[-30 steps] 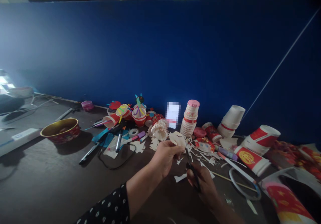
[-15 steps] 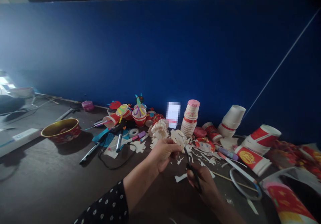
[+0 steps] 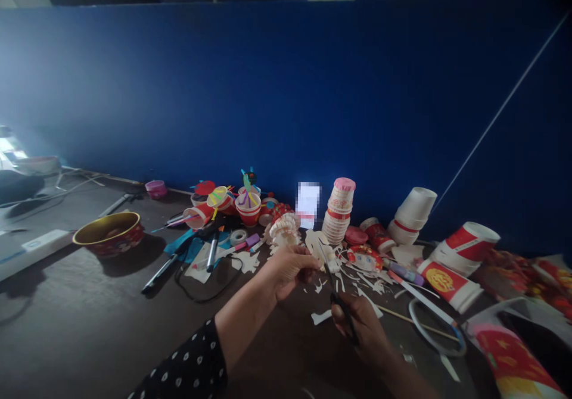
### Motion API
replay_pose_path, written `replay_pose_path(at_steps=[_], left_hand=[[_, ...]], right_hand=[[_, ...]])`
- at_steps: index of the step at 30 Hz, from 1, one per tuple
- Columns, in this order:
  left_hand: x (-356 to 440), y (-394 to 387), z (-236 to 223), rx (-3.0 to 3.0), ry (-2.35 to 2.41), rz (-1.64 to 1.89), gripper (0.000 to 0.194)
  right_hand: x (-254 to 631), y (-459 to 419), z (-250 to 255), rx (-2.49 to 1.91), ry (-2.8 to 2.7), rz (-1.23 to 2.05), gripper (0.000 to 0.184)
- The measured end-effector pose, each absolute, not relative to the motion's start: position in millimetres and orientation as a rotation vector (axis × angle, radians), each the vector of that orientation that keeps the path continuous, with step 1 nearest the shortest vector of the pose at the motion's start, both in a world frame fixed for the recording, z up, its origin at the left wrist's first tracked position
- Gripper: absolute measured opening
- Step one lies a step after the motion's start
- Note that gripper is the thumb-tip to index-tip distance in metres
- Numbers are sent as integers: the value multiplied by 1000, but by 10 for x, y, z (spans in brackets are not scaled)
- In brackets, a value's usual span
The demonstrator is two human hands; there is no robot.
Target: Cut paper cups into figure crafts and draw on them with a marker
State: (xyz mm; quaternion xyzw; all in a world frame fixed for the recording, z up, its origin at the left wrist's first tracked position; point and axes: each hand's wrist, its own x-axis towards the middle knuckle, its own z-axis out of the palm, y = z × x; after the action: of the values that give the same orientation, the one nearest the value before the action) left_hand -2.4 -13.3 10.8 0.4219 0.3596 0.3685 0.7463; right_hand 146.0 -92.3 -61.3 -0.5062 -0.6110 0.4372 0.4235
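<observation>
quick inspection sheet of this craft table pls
surface: dark table, scattered with paper scraps
work in hand: paper cutout, scissors at its edge
clutter: stacked paper cups, gold-lined red bowl, markers, tape roll
hands: left hand holds paper cutout; right hand holds scissors
cables: black cable looped on the table
surroundings: blue wall behind the table

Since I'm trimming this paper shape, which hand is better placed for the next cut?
Likely the right hand: it holds the scissors, blades at the paper shape, while the left hand grips that shape.
</observation>
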Motion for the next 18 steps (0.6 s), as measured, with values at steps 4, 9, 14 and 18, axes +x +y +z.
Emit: replay_pose_path(at_steps=[4,9,14,18], left_hand=[[-32,-127,115,916,785,801,15],[-42,-118,117,928,785,775,16],[-52,-108,105,948,791,762,17],[-70,-105,117,1027,737,804,15]], right_hand=[[1457,-929,-616,-1281,-1514,1099,43],[1459,-927,-622,-1296,-1543,1083,43],[1474,-912,-673,-1312,-1545,1078,45],[1476,-906,-681,-1335,-1535,1058,45]])
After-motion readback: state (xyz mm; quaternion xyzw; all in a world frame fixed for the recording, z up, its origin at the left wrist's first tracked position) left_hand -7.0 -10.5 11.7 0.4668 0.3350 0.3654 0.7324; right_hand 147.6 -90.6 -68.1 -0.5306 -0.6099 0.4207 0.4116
